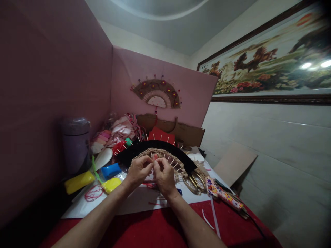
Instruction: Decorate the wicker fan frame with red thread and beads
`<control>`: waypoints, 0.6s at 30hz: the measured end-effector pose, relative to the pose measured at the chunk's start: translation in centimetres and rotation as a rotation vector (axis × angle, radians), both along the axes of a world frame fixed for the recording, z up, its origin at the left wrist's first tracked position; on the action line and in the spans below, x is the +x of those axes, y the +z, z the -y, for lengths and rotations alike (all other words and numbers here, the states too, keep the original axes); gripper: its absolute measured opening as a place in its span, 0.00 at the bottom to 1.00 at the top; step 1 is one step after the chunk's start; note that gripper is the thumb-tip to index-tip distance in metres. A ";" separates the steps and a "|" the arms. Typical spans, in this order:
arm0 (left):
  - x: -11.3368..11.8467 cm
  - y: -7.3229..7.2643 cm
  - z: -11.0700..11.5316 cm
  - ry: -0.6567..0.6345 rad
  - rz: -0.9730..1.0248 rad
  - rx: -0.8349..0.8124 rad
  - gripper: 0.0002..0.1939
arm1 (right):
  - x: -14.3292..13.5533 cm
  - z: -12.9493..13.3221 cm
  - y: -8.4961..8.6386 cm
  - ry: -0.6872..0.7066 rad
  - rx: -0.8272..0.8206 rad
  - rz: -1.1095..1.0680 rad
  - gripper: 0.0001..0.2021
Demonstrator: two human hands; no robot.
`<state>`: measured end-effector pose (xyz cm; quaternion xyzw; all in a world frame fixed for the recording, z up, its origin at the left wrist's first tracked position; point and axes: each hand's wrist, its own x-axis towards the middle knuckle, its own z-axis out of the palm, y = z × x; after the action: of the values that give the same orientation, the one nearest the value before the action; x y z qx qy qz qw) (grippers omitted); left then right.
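My left hand [141, 168] and my right hand [164, 174] meet in front of a fan-shaped piece. Fingertips of both are pinched together; a small reddish bit [155, 156] shows between them, too small to name. Just behind them is the fan's woven wicker band [178, 162], crossed by thin pale sticks. Beyond it curves a black fabric band [190, 164], with the stick tips standing out past its outer edge. The lower middle of the fan is mostly hidden by my hands.
Gold-handled scissors [194, 182] and a flower-patterned glue gun [224, 196] lie at right. Yellow packet [80, 182], blue packet [110, 169], pink thread [93, 193] and a purple flask [76, 148] stand or lie left. A finished-looking fan [168, 90] hangs on the pink board [196, 86] behind.
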<state>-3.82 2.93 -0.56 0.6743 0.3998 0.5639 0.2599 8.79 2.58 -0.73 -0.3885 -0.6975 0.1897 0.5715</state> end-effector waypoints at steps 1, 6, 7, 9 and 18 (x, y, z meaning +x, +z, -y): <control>0.0 0.1 0.1 0.022 -0.019 0.030 0.08 | 0.1 0.1 0.1 -0.001 0.015 0.013 0.10; 0.3 0.3 0.6 0.112 -0.176 0.205 0.07 | 0.4 0.2 0.4 -0.004 0.080 0.076 0.07; 0.3 0.4 0.6 0.131 -0.225 0.235 0.08 | 0.4 0.2 0.5 -0.007 0.084 0.092 0.07; 0.4 0.4 0.7 0.177 -0.302 0.235 0.09 | 0.4 0.2 0.4 -0.019 0.107 0.132 0.07; -0.2 1.1 0.3 0.180 -0.368 0.078 0.11 | 0.3 -0.4 -0.7 -0.085 0.307 0.302 0.09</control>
<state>-4.04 2.61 0.57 0.7371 0.4770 0.4670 0.1047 9.13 3.00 -1.39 -0.3499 -0.7788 -0.0035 0.5206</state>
